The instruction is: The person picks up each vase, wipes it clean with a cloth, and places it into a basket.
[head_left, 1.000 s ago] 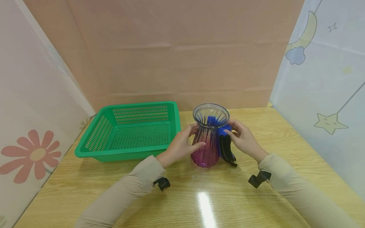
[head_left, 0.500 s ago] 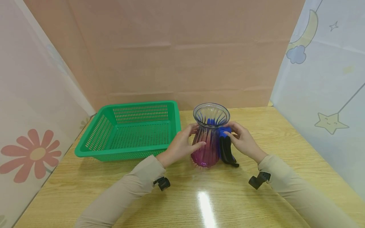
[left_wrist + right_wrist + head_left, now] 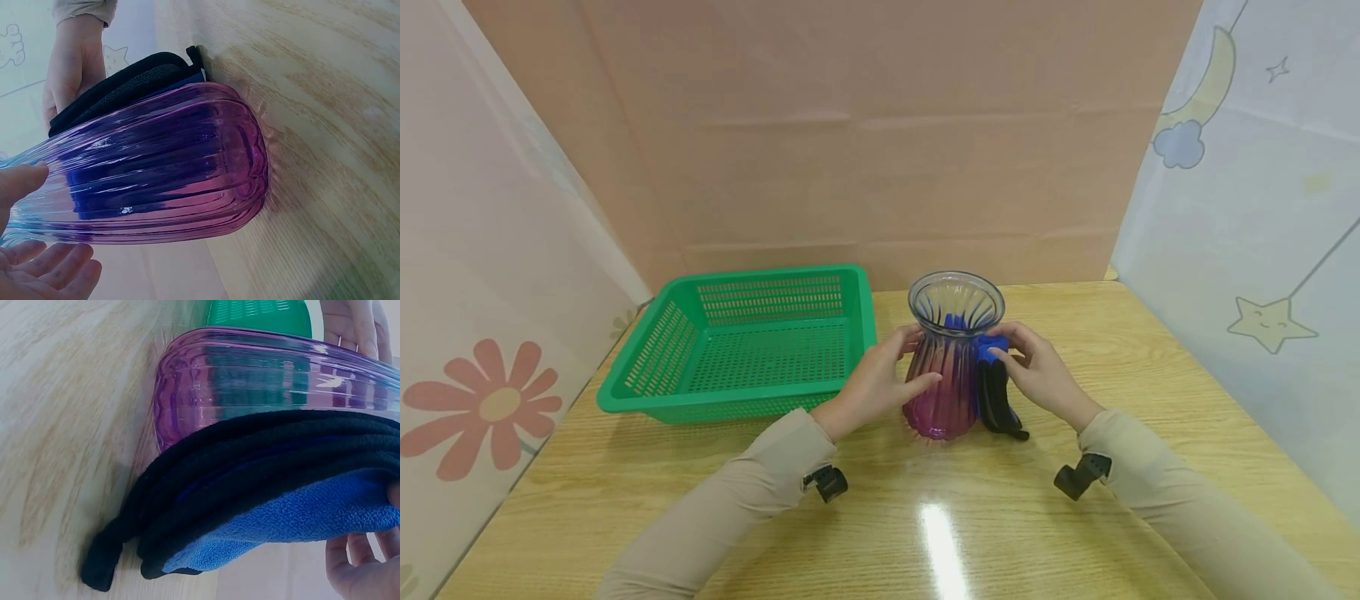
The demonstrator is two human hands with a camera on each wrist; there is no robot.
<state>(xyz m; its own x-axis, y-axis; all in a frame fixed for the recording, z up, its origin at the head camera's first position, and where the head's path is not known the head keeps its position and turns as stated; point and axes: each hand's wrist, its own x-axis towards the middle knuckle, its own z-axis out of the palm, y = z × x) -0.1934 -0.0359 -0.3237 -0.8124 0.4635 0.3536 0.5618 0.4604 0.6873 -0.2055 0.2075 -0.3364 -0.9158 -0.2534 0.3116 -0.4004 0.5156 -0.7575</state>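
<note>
A ribbed glass vase (image 3: 943,408), clear blue at its flared mouth and purple-pink at its base, stands upright on the table. My left hand (image 3: 880,379) holds it from the left, thumb across the front and fingers behind the neck. Against the vase's right side is a folded blue terry cloth (image 3: 312,509) with thick black edging and a black tab at its lower end. My right hand (image 3: 1041,371) pinches the cloth near its top, thumb in front and fingers behind. Blue also shows through the glass of the vase (image 3: 156,156) in the left wrist view.
A green slotted plastic basket (image 3: 767,354) stands left of the vase, close to my left hand. The wooden table (image 3: 775,517) meets a plain backdrop (image 3: 865,183) behind and printed panels on both sides. Black wrist cameras sit on both sleeves.
The cloth's lower end has swung slightly right, and the blue seen through the vase mouth has sunk lower. My right hand has shifted slightly; my left hand and the vase stay put.
</note>
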